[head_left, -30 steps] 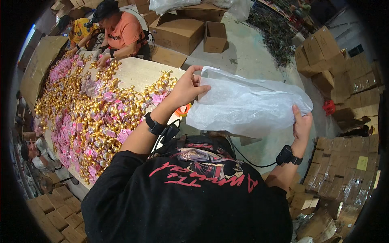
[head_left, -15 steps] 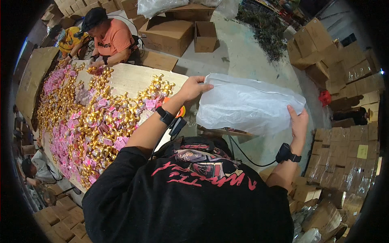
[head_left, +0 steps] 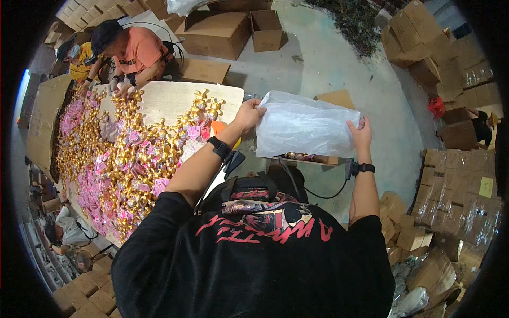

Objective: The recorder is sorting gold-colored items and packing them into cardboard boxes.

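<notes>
A thin, whitish, translucent sheet (head_left: pixel 307 124) is stretched between my two hands. My left hand (head_left: pixel 249 114) pinches its left edge, near the table's corner. At the opposite end, my right hand (head_left: pixel 361 137) grips the right edge with the thumb on top. Beneath the sheet is an open cardboard box (head_left: pixel 333 160), mostly covered by it. A few shiny golden pieces (head_left: pixel 299 156) show at the box's near side. One box flap (head_left: pixel 337 98) sticks out beyond the sheet's far edge.
On my left, a long table (head_left: pixel 169 98) carries many golden balloon-animal-like figures (head_left: pixel 159 146) and pink packets (head_left: pixel 101 183). Two people (head_left: pixel 140 53) work at its far end; another person (head_left: pixel 66 230) is at far left. Cardboard boxes (head_left: pixel 220 34) stand beyond; stacked cartons (head_left: pixel 450 185) line the right.
My right hand has moved left and slightly up, bringing the sheet's right end with it. The box beneath shows more, with a flap and golden pieces now visible.
</notes>
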`<state>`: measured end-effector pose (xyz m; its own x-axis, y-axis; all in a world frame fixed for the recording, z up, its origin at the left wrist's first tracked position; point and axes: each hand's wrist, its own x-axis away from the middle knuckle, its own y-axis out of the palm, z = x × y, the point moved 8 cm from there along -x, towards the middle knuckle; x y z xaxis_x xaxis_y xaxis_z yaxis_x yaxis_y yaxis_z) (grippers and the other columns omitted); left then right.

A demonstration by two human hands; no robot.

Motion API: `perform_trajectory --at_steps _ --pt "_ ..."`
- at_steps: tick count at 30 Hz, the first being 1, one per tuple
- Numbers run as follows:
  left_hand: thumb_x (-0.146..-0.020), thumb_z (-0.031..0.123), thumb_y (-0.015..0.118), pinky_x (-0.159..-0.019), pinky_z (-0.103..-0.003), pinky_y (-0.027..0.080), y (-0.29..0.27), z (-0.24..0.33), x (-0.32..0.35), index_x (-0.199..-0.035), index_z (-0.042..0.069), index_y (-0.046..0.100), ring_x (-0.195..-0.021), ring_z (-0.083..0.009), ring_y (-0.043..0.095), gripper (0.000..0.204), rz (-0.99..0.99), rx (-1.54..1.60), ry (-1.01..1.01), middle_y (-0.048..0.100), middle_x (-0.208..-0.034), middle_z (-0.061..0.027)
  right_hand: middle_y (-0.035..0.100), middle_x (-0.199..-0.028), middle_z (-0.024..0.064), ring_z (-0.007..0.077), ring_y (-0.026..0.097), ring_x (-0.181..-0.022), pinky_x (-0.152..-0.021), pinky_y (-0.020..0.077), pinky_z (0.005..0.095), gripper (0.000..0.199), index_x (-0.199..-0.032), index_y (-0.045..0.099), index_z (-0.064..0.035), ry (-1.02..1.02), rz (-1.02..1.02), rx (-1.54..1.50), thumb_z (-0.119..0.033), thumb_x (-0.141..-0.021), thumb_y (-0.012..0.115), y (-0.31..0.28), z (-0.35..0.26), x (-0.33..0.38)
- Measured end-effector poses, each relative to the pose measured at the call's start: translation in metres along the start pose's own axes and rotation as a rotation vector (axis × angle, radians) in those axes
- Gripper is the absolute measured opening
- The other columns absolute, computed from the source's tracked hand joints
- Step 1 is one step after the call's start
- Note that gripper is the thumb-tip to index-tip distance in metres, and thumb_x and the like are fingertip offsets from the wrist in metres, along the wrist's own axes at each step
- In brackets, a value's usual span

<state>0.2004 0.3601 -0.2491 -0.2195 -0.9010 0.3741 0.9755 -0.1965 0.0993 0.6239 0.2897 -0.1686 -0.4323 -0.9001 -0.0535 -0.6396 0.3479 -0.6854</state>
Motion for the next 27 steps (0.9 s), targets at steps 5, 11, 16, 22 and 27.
perform_trajectory --at_steps 5,11,16,22,27 --pt "-0.083 0.004 0.068 -0.073 -0.031 0.053 0.015 -0.028 -0.013 -0.107 -0.002 0.061 -0.081 -0.017 0.066 0.025 0.082 -0.251 0.003 0.07 -0.092 -0.0102 0.042 -0.144 0.0325 0.0459 0.035 -0.137 -0.113 0.0274 0.054 0.085 -0.144 0.035 0.0071 -0.195 0.104 0.411 -0.047 -0.087 0.068 0.069 0.002 0.036" --pt "-0.077 0.005 0.068 -0.084 -0.042 0.052 0.026 -0.03 -0.007 -0.109 0.0 0.06 -0.095 -0.0364 0.067 0.033 0.23 -0.579 0.132 0.069 -0.1 -0.0205 0.006 -0.155 0.0409 0.0597 0.003 -0.143 -0.11 0.013 0.0713 0.118 -0.154 0.004 0.0043 0.253 -0.389 0.639 -0.071 -0.082 0.059 0.159 0.007 0.082" --pt "-0.081 0.005 0.062 -0.087 -0.051 0.049 0.055 -0.019 -0.003 -0.121 0.001 0.048 -0.104 -0.0459 0.058 0.043 0.158 -0.856 0.35 0.056 -0.115 -0.0239 -0.008 -0.158 0.0349 0.0555 -0.006 -0.145 -0.11 0.0111 0.0723 0.126 -0.156 -0.005 -0.0009 0.388 -0.615 0.677 -0.08 -0.078 0.054 0.19 0.025 0.083" --pt "-0.084 0.008 0.061 -0.107 -0.053 0.037 0.111 -0.022 0.006 -0.139 0.002 0.036 -0.128 -0.0475 0.043 0.061 0.078 -1.138 0.368 0.038 -0.14 -0.0294 -0.008 -0.16 0.0308 0.0503 -0.006 -0.148 -0.112 0.0112 0.0704 0.122 -0.157 -0.002 -0.0055 0.502 -0.735 0.675 -0.08 -0.078 0.053 0.223 0.054 0.081" --pt "-0.086 0.027 0.064 -0.114 -0.059 0.026 0.166 -0.058 0.015 -0.147 0.004 0.033 -0.14 -0.0478 0.03 0.073 -0.168 -1.636 0.595 0.029 -0.151 -0.0295 -0.004 -0.16 0.0314 0.0477 -0.003 -0.149 -0.115 0.0098 0.0656 0.114 -0.157 -0.001 -0.0036 0.329 -0.594 0.656 -0.068 -0.084 0.058 0.25 0.078 0.061"
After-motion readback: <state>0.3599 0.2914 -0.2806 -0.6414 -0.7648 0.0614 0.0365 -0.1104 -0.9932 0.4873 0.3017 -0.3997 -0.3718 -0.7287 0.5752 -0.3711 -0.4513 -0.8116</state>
